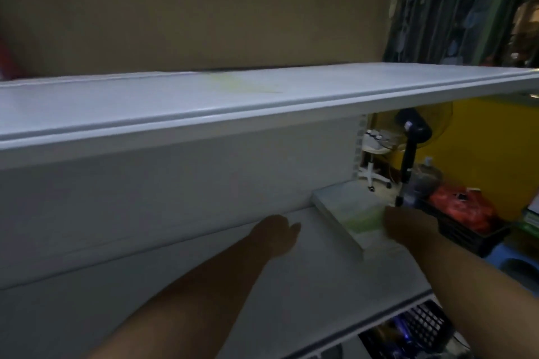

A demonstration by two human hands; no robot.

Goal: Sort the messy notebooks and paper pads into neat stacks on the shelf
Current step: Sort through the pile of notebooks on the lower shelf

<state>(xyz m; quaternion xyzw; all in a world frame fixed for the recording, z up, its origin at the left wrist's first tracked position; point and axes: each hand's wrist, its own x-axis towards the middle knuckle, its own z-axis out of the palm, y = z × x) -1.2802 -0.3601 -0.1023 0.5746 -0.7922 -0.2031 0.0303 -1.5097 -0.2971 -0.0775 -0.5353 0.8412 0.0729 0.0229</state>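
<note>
The right hand (408, 227) touches the near edge of the pads (341, 207); blur hides whether it grips them. The left hand (275, 237) rests flat, fingers released, on the shelf (189, 285) beside them. The pads lie at the shelf's right end.

Prob. shop: metal shelves (262, 114) w/ crates (466, 234)

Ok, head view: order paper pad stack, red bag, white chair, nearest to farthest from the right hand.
1. paper pad stack, right at the right hand.
2. red bag, off to the right.
3. white chair, far behind the shelf.
</note>
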